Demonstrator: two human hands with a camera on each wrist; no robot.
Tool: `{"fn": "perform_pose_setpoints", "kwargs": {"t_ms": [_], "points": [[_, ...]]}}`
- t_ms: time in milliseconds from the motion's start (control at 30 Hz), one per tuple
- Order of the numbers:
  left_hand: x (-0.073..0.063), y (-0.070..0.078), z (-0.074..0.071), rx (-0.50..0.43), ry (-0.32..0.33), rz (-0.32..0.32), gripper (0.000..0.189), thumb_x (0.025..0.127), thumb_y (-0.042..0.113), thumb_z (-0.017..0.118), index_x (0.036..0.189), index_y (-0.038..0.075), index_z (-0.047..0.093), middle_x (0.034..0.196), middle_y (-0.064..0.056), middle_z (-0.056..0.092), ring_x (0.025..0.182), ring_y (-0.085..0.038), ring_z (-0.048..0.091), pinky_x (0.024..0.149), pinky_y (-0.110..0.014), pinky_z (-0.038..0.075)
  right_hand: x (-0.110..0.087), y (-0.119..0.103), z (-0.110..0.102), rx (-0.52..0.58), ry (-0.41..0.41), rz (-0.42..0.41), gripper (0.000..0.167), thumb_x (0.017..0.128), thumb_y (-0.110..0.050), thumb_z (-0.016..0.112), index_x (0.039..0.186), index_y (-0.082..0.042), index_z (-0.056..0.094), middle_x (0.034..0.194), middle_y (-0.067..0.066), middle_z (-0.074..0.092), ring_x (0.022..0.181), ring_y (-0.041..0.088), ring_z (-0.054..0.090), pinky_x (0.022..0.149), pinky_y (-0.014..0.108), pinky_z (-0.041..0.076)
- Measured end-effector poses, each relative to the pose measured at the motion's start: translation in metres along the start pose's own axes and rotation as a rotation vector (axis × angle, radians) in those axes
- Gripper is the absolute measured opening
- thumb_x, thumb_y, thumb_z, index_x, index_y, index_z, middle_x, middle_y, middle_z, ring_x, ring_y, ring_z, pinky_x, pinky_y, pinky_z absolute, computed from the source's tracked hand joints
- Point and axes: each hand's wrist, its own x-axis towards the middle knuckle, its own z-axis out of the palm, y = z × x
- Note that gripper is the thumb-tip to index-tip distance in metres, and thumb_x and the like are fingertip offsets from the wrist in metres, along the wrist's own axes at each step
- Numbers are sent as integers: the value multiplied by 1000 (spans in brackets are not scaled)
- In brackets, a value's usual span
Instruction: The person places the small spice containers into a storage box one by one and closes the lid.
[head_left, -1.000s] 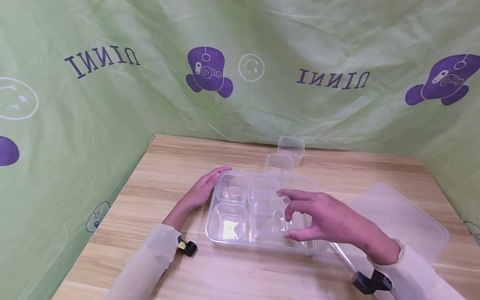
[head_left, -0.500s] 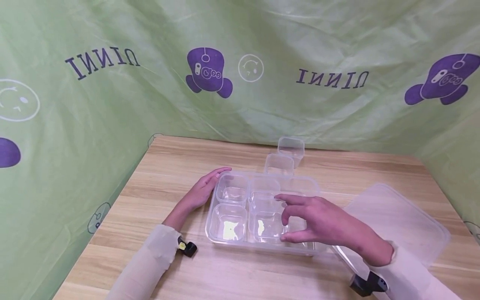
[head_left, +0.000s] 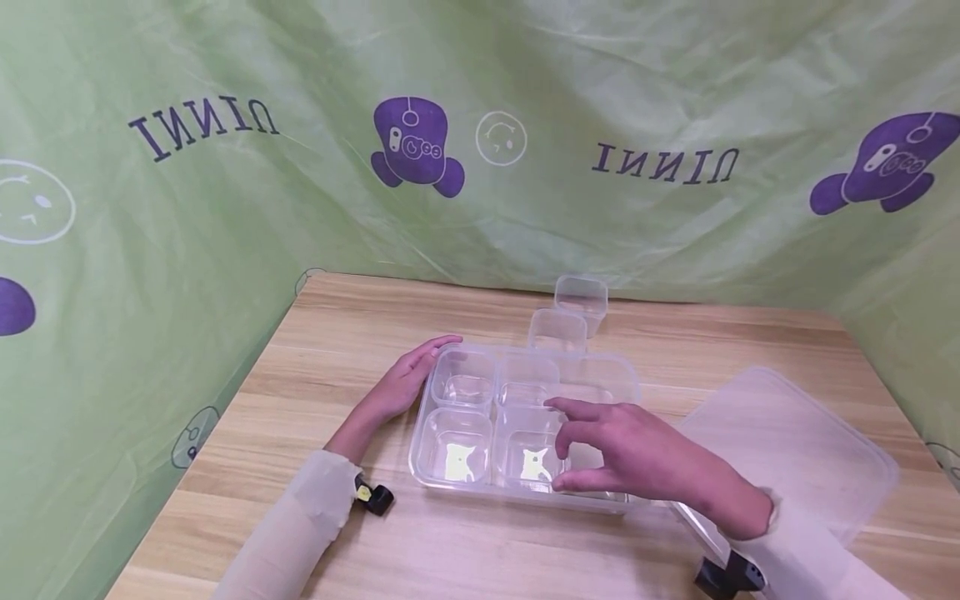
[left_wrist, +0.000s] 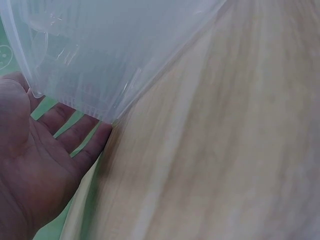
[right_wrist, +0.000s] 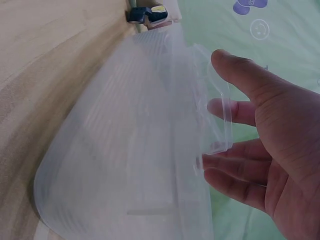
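A large clear plastic container (head_left: 517,496) stands on the wooden table, with small clear boxes inside. Two of them, the back-left box (head_left: 465,379) and front-left box (head_left: 456,450), fill its left end; another, the back-middle box (head_left: 527,375), is beside them. My right hand (head_left: 637,450) pinches the right side of the front-middle small box (right_wrist: 216,120), thumb near and fingers beyond. In the right wrist view that box sticks up above the container's rim. My left hand (head_left: 402,383) rests along the container's left wall, its fingers straight against it (left_wrist: 92,142).
Behind the container stand two more small clear boxes, one (head_left: 558,329) close to its back edge and the other (head_left: 581,296) farther back. A large clear lid (head_left: 795,450) lies to the right, partly under my right forearm. Green printed cloth (head_left: 480,225) hangs around the table.
My right hand has moved down and slightly left with the small box, which has sunk into the front-middle place of the container. My left hand has stayed put.
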Motion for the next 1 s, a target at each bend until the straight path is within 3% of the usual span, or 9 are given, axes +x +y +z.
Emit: {"fn": "perform_pose_setpoints", "kwargs": {"t_ms": [467,667,900,1000], "points": [[0,0,0,-13,3,-10,44,115,28,32,152,13,51,156,-5,47,147,-25,37,122,-48,25,1,0,10,-46,-46,43,33,89,-58,74,88,-26,69,139,11,64,60,0,56,62,33,54],[-1,2,0,-35,0,-10,44,115,28,33,152,12,50,155,-5,49,146,-25,38,121,-48,27,3,-3,10,21,-111,104,31,93,-56,71,92,-26,68,146,12,58,67,4,63,69,35,56],[-1,1,0,-30,1,-10,44,115,28,32,153,12,50,155,-6,48,146,-25,39,121,-48,26,4,-2,9,147,-182,143,30,95,-55,69,96,-24,70,154,19,47,51,-5,44,70,26,52],[-1,0,1,-26,-1,-2,45,115,27,32,153,11,50,156,-6,48,146,-25,38,122,-48,25,4,-1,10,186,-204,165,33,94,-55,69,97,-22,71,155,22,44,57,-7,49,69,25,52]]}}
